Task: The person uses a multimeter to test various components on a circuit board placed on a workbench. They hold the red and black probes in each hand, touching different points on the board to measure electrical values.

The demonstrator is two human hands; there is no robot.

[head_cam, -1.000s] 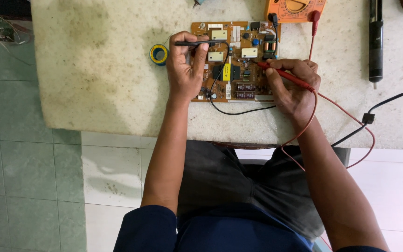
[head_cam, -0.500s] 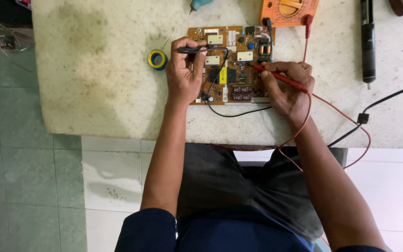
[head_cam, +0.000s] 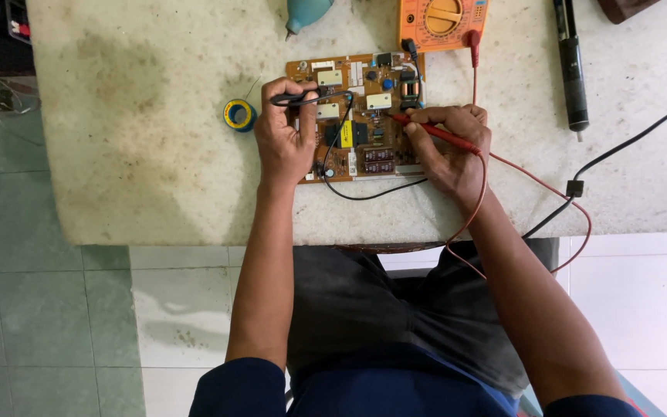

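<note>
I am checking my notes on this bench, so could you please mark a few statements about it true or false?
1. The left hand holds a black probe over the circuit board. True.
2. The right hand holds a screwdriver. False: it holds a red probe.
3. The tape roll lies on the board. False: it lies on the table, left of the board.
4. The orange multimeter sits beyond the board. True.
5. The soldering iron is in the left hand. False: it lies alone on the table, to the right.
</note>
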